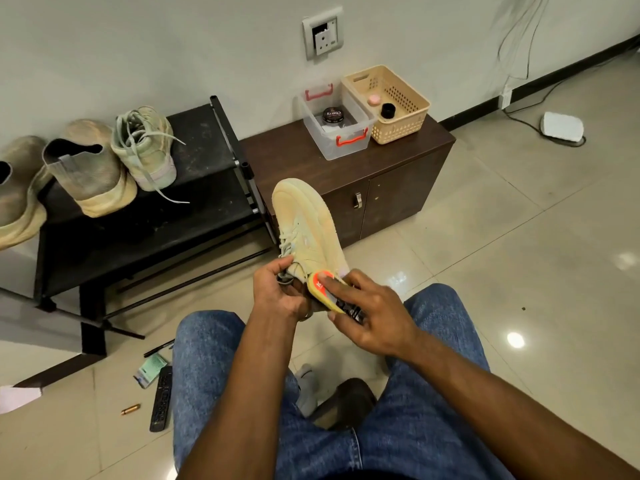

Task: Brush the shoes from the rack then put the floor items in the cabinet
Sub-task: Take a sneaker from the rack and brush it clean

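We are holding one tan sneaker out over our knees, and our left hand is gripping it at the collar, fingers curled around the tongue and laces. The heel end is hiding behind both hands, so we cannot make out that part. Our right hand is pinching a brush with an orange top against the heel side of the shoe; its bristles and far end are sitting under the fingers, and the lettering on it is too blurred to read. The sneaker's long axis is running away from our hands, toe pointing forward and slightly left toward the cabinet.

Up and left of the left hand, we are counting three more shoes on the black rack: a laced sneaker, a slip-on, and another cut off by the frame edge. Beyond the hands, two containers are sitting on the cabinet: a clear box and a beige basket. Down and left of the left hand, on the floor, are lying one remote, one pen, one green packet and one small brass-coloured piece we cannot identify.
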